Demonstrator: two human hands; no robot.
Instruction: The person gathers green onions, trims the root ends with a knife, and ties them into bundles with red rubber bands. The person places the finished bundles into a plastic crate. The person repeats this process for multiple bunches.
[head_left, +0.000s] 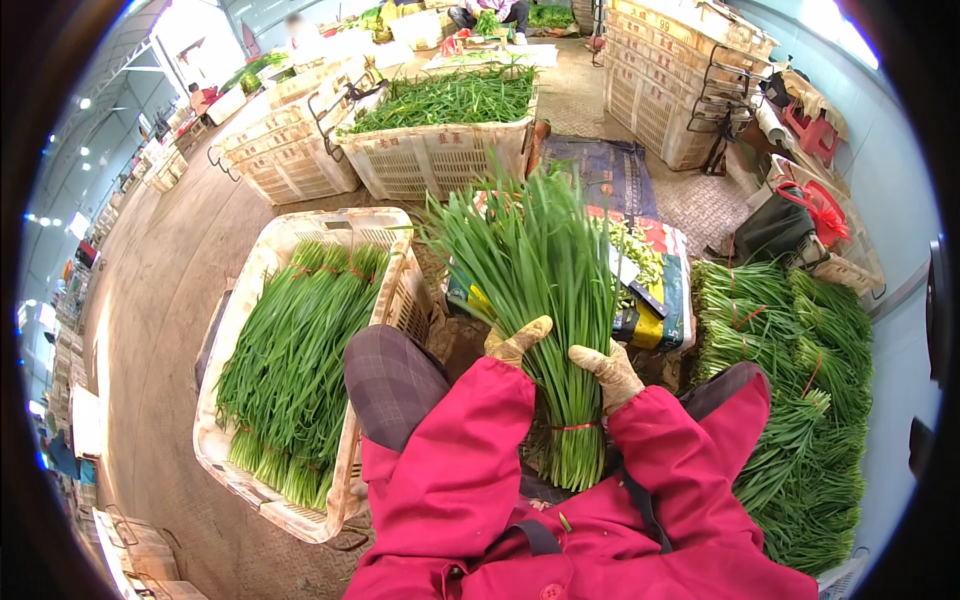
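A large bunch of garlic chives (559, 300) stands tilted between my knees, cut ends towards my lap and leaves fanning away from me. One red band (576, 427) rings it near the cut ends. My left hand (517, 341), in a soiled pale glove, grips the bunch from the left, thumb across the stems. From the right my gloved right hand (609, 373) holds the same bunch; the fingers of both hands are partly hidden. Just beyond, a cleaver with a dark handle (648, 299) rests on a printed sack (675, 262) among pale trimmings (637, 255).
At my left stands a plastic crate (206, 442) holding banded chive bunches (300, 360). More bunches (795, 420) are piled at my right by the wall. Ahead is a crate of loose chives (450, 97), near stacked crates (660, 90). A person (495, 11) sits farther back.
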